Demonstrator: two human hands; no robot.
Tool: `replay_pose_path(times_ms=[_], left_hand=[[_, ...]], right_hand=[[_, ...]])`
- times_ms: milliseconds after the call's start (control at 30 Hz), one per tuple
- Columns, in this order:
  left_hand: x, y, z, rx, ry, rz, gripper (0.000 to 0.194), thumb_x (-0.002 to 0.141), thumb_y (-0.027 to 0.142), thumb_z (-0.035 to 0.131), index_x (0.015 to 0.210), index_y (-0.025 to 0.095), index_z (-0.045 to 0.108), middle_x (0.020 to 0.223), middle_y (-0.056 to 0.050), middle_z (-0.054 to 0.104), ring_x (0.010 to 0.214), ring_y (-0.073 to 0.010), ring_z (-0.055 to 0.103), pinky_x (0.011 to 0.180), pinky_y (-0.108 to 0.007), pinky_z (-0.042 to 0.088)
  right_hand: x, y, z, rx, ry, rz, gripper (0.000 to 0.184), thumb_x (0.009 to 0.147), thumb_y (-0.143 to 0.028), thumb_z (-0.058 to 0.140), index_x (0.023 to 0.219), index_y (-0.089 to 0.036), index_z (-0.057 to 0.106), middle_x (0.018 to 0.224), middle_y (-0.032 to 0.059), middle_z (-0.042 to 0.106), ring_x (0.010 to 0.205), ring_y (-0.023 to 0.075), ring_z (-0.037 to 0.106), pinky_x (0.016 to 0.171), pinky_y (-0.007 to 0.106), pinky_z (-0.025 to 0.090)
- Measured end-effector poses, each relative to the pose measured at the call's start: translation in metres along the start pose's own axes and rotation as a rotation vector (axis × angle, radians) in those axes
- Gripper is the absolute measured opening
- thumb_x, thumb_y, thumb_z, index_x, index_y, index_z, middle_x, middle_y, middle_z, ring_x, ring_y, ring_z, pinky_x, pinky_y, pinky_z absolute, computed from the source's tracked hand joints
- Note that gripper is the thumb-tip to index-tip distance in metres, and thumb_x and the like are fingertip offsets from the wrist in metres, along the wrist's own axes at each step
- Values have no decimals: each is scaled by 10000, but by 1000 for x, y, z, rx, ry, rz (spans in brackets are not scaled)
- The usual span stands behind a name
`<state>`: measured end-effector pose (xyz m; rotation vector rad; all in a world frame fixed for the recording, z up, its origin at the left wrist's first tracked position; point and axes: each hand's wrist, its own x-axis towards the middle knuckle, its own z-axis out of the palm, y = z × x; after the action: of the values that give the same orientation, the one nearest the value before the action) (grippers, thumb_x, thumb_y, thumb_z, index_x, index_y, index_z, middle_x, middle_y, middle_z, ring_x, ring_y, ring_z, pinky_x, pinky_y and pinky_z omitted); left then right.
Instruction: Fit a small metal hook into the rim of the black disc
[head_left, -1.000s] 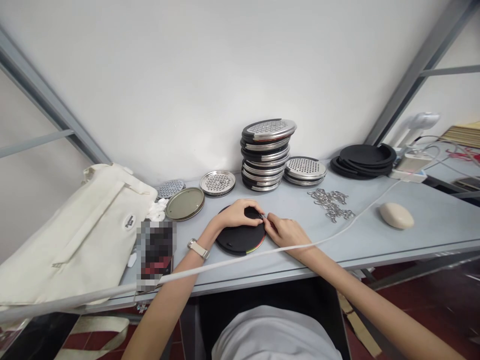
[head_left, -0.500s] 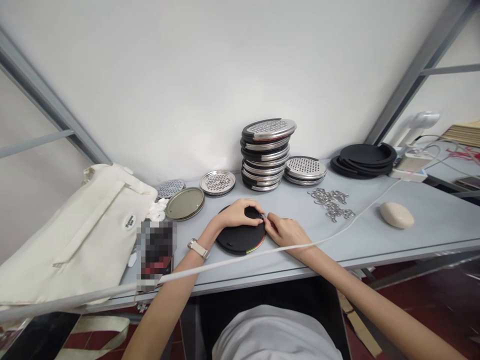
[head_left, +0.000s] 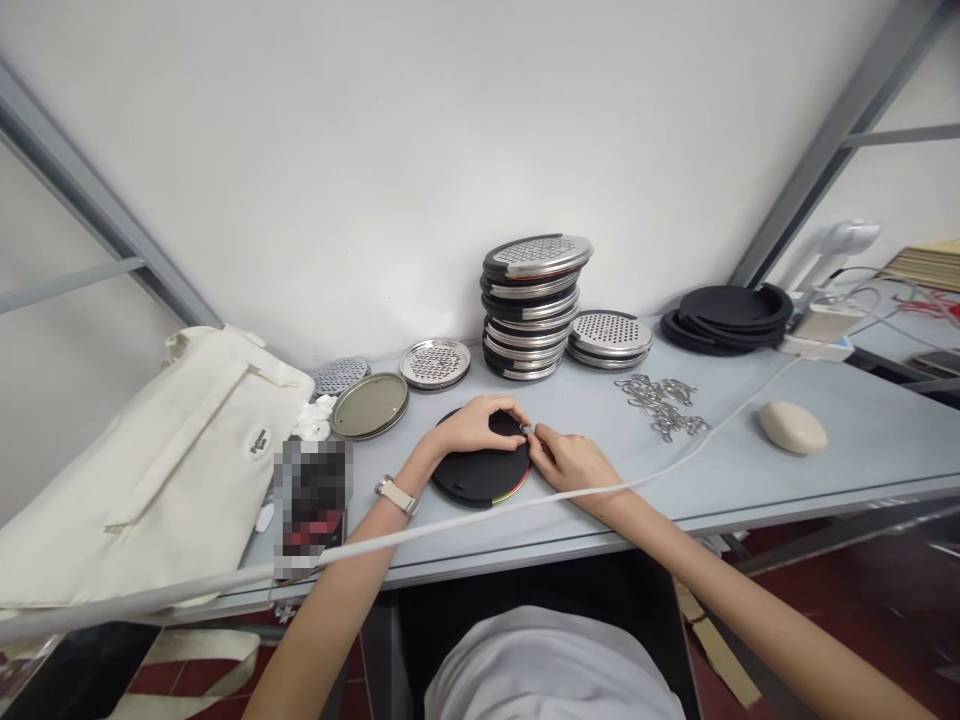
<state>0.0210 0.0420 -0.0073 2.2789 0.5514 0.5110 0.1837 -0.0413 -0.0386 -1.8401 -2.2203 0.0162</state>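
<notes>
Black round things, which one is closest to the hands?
The single black disc in front: the left hand is over it, the right hand at its edge. The pile of black discs sits farther back, to the right, away from both hands.

Soft, even light fills the place, though I can't tell its source, and a faint sheen lies low on the white wall (head_left: 390, 230). The tall stack (head_left: 531, 325) glints along its metal edges, while the black disc (head_left: 480, 475) swallows most detail. Below the worktop (head_left: 870, 420) I see the red floor (head_left: 817, 580) in gloom, smeared toward the lower right. The grey posts (head_left: 816, 175) splay outward, stretched by the wide view; coarse pixel blocks (head_left: 311, 505) mask a patch at left.
</notes>
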Motion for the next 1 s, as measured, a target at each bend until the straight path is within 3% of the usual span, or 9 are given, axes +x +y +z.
replay_pose_path(times_ms=[733,1000], left_hand=[[-1,2,1,9,22,-28,201,675,196,600,868,143,581,913,-31,625,867,-142,558,818,-264,408],[0,3,2,29,56,-30,197,801,303,471,859,146,576,885,-27,617,847,-124,550,815,-247,406]], right_hand=[[0,0,2,13,25,-9,274,899,-312,189,900,-174,427,625,28,616,487,130,530,485,254,188],[0,-2,-2,15,-7,-4,267,901,-308,195,914,-183,431,638,24,623,506,140,547,485,256,185]])
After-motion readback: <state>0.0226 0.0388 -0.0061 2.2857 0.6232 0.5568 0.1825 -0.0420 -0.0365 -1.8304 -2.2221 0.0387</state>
